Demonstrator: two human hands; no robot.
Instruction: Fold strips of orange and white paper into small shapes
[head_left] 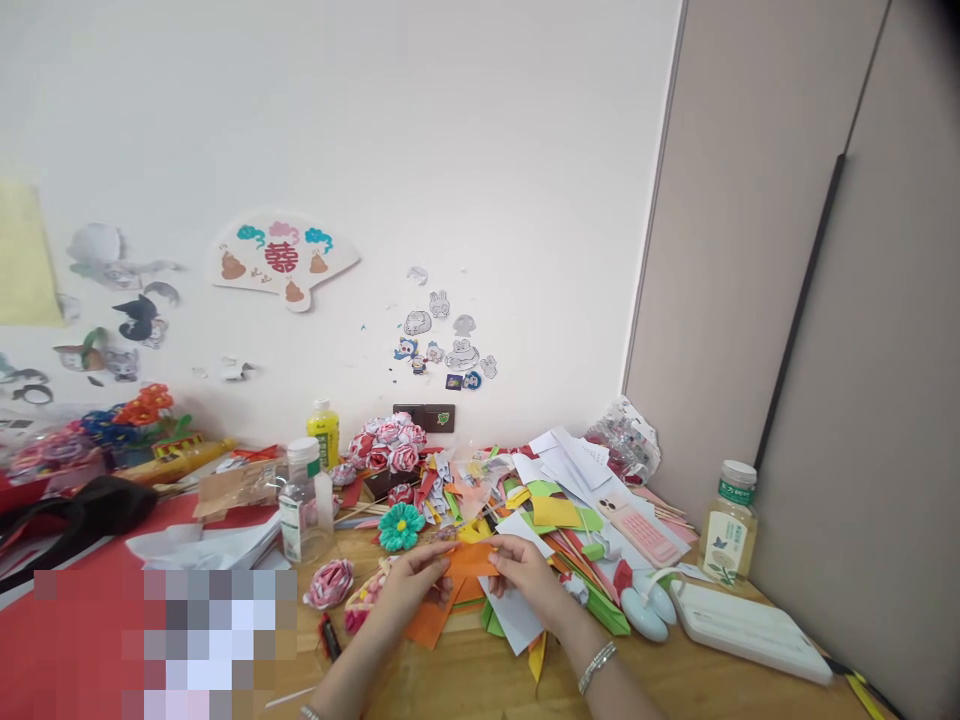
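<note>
Between my two hands is a small piece of orange paper (472,560), pinched at both side edges. My left hand (424,572) grips its left edge with thumb and fingers. At the right edge, my right hand (519,572) holds it the same way. Below the left hand lies another orange sheet (433,625) on the wooden table, and a white paper strip (516,622) lies under the right hand. A teal flower (400,526) sits just beyond my left hand. Left of that wrist is a pink-and-white paper rose (330,583).
Several coloured paper scraps heap up behind my hands, with a pink phone-like item (645,530) on top. To the right stand a bottle (729,525) and a white flat device (750,625). A clear bottle (300,510) and a yellow bottle (323,435) are at left.
</note>
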